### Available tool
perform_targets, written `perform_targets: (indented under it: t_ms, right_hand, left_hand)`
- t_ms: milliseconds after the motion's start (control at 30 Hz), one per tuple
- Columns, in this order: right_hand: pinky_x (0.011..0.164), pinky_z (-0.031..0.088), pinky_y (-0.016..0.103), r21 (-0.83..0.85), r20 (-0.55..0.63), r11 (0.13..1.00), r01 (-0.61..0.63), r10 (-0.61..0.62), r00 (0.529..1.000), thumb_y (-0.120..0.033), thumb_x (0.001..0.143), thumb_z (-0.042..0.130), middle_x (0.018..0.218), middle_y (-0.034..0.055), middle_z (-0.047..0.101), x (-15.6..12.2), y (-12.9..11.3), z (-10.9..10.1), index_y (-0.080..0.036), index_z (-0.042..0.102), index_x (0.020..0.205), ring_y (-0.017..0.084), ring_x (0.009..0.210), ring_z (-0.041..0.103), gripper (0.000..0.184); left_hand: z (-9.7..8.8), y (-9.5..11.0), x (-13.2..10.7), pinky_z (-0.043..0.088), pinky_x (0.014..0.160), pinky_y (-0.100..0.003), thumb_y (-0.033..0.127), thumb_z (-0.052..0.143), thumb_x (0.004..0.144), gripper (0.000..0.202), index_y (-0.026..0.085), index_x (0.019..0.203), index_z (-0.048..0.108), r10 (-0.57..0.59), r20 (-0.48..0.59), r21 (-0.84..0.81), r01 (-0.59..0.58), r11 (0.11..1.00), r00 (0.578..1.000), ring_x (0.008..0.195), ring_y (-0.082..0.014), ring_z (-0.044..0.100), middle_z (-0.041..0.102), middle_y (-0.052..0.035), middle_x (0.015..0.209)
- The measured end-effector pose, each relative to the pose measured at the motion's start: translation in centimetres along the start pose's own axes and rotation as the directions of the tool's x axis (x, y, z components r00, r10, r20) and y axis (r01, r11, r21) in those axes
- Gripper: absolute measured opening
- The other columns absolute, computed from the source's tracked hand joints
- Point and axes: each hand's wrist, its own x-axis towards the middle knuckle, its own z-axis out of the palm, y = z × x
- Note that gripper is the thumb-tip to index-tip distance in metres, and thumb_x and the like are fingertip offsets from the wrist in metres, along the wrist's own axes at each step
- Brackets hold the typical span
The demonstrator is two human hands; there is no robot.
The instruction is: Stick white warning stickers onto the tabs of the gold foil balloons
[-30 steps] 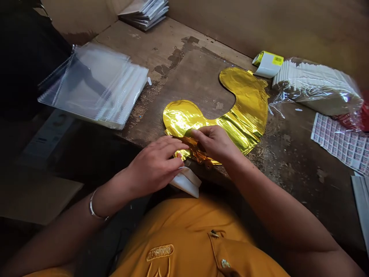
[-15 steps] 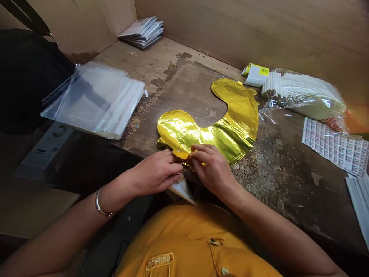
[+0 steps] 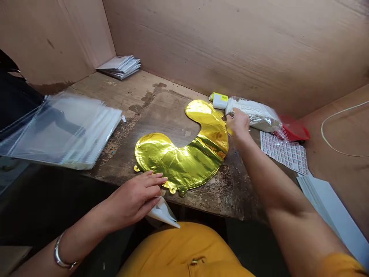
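Observation:
A flat gold foil balloon (image 3: 184, 161), curved like a horseshoe, lies on the worn wooden table (image 3: 161, 111). My left hand (image 3: 135, 198) rests at the balloon's near edge with its first fingers stretched onto the foil. A white folded paper piece (image 3: 164, 214) sticks out from under that hand and seems gripped by the lower fingers. My right hand (image 3: 238, 124) reaches across the balloon's far arm and touches the left end of a plastic-wrapped pack of white items (image 3: 256, 115). Its fingers are curled away from me and mostly hidden.
A stack of clear plastic sleeves (image 3: 63, 130) lies at the left. Booklets (image 3: 119, 66) sit in the far corner. A yellow-and-white roll (image 3: 219, 100), a sticker sheet (image 3: 284, 152), a red item (image 3: 292, 130), white sheets (image 3: 325, 200) and a white cord (image 3: 340, 130) are on the right. Cardboard walls (image 3: 230, 46) enclose the table.
My right hand left the balloon's near edge and reached out to the wrapped pack at the far right. The left hand stays at the near edge. The view has tilted up.

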Motion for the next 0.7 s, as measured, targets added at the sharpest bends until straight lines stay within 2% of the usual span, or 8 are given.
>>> perform_targets:
  t_ms: [100, 233, 333, 400, 433, 500, 567, 700]
  right_hand:
    - [0.094, 0.037, 0.043, -0.133, 0.143, 0.981, 0.138, -0.119, 0.982, -0.026, 0.090, 0.047, 0.116, 0.0197, 0.063, -3.2, -2.2, 0.8, -0.010, 0.064, 0.113, 0.027, 0.107, 0.054, 0.032]
    - [0.084, 0.045, 0.040, -0.141, 0.354, 0.962, 0.233, -0.171, 0.919, -0.034, 0.086, 0.056, 0.101, 0.0144, 0.070, -7.0, -4.2, 2.0, -0.013, 0.067, 0.107, 0.026, 0.093, 0.060, 0.032]
    - [0.091, 0.041, 0.048, -0.159, 0.274, 0.970, 0.182, -0.134, 0.952, -0.032, 0.090, 0.049, 0.114, 0.0211, 0.065, -9.2, -5.9, 0.4, -0.008, 0.061, 0.116, 0.032, 0.106, 0.057, 0.037]
    - [0.096, 0.040, 0.045, -0.091, 0.189, 0.976, 0.199, -0.179, 0.966, -0.032, 0.093, 0.044, 0.120, 0.0171, 0.063, -11.3, -8.2, -1.8, -0.013, 0.059, 0.118, 0.029, 0.112, 0.055, 0.035]
    - [0.091, 0.043, 0.041, 0.029, 0.138, 0.973, 0.227, -0.229, 0.964, -0.031, 0.093, 0.045, 0.110, 0.0135, 0.067, -12.6, -9.6, -2.9, -0.016, 0.062, 0.111, 0.027, 0.104, 0.059, 0.029]
    - [0.079, 0.048, 0.033, 0.298, 0.174, 0.903, 0.309, -0.370, 0.913, -0.028, 0.092, 0.049, 0.097, 0.0076, 0.070, -15.6, -12.5, -4.8, -0.021, 0.062, 0.103, 0.021, 0.090, 0.064, 0.019]
    - [0.073, 0.049, 0.030, 0.449, 0.266, 0.839, 0.306, -0.453, 0.851, -0.030, 0.090, 0.054, 0.092, 0.0062, 0.070, -18.4, -14.8, -5.5, -0.020, 0.061, 0.102, 0.019, 0.083, 0.064, 0.017]
    - [0.056, 0.042, 0.024, 0.519, 0.478, 0.853, 0.052, -0.340, 0.810, -0.026, 0.087, 0.057, 0.068, -0.0010, 0.062, -20.9, -15.7, -3.9, -0.020, 0.061, 0.082, 0.013, 0.060, 0.055, 0.008]
  left_hand:
    - [0.2, 0.0, 0.0, 0.039, 0.111, -0.044, 0.019, 0.047, 0.090, 0.016, 0.020, 0.085, 0.063, 0.002, -0.009, -0.002, -0.002, 1.000, 1.000, 0.126, -0.0218, 0.053, 0.063, -0.0077, 0.129]
    - [0.3, -0.4, 0.0, 0.038, 0.111, -0.044, 0.020, 0.048, 0.091, 0.016, 0.020, 0.088, 0.064, -0.012, -0.010, 0.008, 0.012, 1.000, 1.000, 0.126, -0.0218, 0.053, 0.062, -0.0073, 0.130]
    - [-0.1, -0.2, 0.0, 0.041, 0.108, -0.042, 0.019, 0.049, 0.090, 0.015, 0.019, 0.089, 0.065, 0.010, -0.014, -0.044, -0.010, 0.999, 1.000, 0.123, -0.0220, 0.055, 0.063, -0.0083, 0.128]
    - [-0.5, 0.5, -0.3, 0.045, 0.103, -0.036, 0.019, 0.051, 0.090, 0.015, 0.017, 0.089, 0.066, -0.016, -0.079, -0.132, 0.006, 0.991, 0.997, 0.117, -0.0206, 0.059, 0.064, -0.0096, 0.126]
    - [-0.6, 1.1, -0.4, 0.046, 0.101, -0.033, 0.019, 0.052, 0.089, 0.014, 0.017, 0.089, 0.066, -0.072, -0.145, -0.194, 0.043, 0.980, 0.987, 0.114, -0.0196, 0.061, 0.065, -0.0096, 0.124]
    - [-0.6, 2.5, -0.7, 0.049, 0.093, -0.029, 0.021, 0.056, 0.088, 0.012, 0.017, 0.089, 0.068, -0.265, -0.294, -0.348, 0.155, 0.925, 0.918, 0.104, -0.0179, 0.064, 0.069, -0.0078, 0.112]
    - [-0.2, 4.0, -1.0, 0.051, 0.080, -0.026, 0.026, 0.059, 0.088, 0.013, 0.017, 0.084, 0.068, -0.478, -0.344, -0.530, 0.253, 0.809, 0.808, 0.087, -0.0156, 0.065, 0.071, -0.0047, 0.093]
    - [1.3, 5.3, -1.6, 0.050, 0.066, -0.022, 0.036, 0.065, 0.083, 0.021, 0.015, 0.083, 0.069, -0.719, -0.117, -0.836, 0.322, 0.444, 0.685, 0.069, -0.0125, 0.061, 0.068, -0.0015, 0.075]
